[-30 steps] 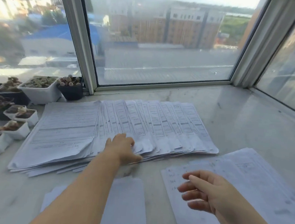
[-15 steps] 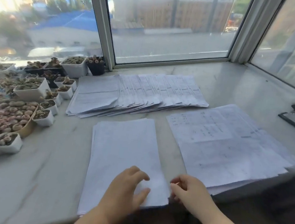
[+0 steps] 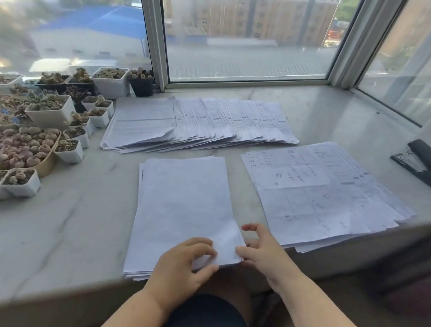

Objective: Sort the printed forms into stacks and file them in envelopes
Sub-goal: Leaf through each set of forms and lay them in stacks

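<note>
White paper stack [image 3: 182, 199], both hands [image 3: 182, 262] pinching corner

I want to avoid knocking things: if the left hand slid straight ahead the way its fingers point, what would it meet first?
Probably the right hand, just across the corner of the near stack the left hand holds.

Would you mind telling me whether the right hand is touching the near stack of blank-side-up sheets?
Touching. The head view shows the right hand pinching the lower right corner of the near stack.
</note>
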`<act>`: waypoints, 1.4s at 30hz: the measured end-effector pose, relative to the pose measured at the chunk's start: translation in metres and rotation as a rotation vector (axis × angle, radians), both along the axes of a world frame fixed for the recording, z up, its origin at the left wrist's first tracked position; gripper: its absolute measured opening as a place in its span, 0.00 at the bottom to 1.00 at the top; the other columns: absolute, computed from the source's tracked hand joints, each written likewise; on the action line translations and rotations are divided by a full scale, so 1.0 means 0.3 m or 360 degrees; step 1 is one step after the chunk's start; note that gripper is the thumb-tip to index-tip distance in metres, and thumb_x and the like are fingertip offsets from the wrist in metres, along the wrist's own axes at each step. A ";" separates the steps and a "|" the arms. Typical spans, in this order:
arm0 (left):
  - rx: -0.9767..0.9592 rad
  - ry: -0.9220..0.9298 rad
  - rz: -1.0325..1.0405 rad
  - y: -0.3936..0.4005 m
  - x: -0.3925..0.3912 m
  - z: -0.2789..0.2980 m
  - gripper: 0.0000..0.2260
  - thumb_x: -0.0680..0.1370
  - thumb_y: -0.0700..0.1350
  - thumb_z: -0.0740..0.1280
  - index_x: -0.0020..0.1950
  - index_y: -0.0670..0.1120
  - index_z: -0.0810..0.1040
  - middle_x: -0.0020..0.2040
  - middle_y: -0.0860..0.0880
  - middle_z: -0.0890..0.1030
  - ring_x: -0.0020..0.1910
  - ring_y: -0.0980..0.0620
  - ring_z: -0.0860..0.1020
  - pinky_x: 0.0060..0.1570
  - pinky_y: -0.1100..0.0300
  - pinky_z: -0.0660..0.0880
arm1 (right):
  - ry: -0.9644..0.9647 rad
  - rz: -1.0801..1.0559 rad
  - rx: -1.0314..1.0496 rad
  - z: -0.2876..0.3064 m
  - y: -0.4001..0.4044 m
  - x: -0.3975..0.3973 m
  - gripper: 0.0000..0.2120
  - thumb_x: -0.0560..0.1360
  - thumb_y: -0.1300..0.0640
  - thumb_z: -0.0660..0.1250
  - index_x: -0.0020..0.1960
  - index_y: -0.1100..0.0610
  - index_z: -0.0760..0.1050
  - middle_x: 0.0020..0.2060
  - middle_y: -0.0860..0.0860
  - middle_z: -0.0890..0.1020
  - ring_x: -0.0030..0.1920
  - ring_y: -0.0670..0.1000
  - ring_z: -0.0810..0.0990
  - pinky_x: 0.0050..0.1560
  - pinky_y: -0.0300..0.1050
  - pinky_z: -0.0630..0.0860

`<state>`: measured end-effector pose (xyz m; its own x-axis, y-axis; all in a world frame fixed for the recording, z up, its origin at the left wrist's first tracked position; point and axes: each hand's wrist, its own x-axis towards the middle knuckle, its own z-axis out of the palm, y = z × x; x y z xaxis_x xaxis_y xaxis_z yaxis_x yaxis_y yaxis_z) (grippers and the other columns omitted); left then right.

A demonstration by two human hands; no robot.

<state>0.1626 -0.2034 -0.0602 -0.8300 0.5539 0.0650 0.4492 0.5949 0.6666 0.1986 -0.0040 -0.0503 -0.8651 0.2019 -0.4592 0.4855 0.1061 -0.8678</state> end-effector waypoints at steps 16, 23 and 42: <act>0.0073 0.0021 0.0072 -0.003 -0.011 -0.004 0.07 0.78 0.52 0.65 0.49 0.53 0.81 0.47 0.62 0.81 0.48 0.61 0.78 0.50 0.67 0.72 | -0.0009 0.0142 0.0199 -0.013 -0.006 -0.070 0.07 0.74 0.56 0.71 0.50 0.50 0.75 0.47 0.53 0.81 0.49 0.53 0.81 0.43 0.43 0.80; 0.0236 0.0066 0.0577 0.036 0.007 -0.022 0.08 0.76 0.46 0.67 0.43 0.53 0.69 0.33 0.58 0.75 0.32 0.56 0.72 0.32 0.68 0.65 | -0.0024 0.0179 -0.0212 -0.011 0.009 -0.065 0.15 0.74 0.69 0.68 0.55 0.53 0.80 0.50 0.52 0.85 0.47 0.48 0.84 0.48 0.40 0.80; 0.0028 0.0025 0.0007 -0.036 -0.058 -0.004 0.14 0.70 0.54 0.72 0.55 0.54 0.81 0.50 0.61 0.79 0.44 0.63 0.74 0.44 0.78 0.65 | 0.0070 0.0050 0.0535 -0.026 -0.056 -0.114 0.28 0.70 0.54 0.76 0.66 0.47 0.70 0.53 0.45 0.78 0.49 0.47 0.78 0.36 0.29 0.71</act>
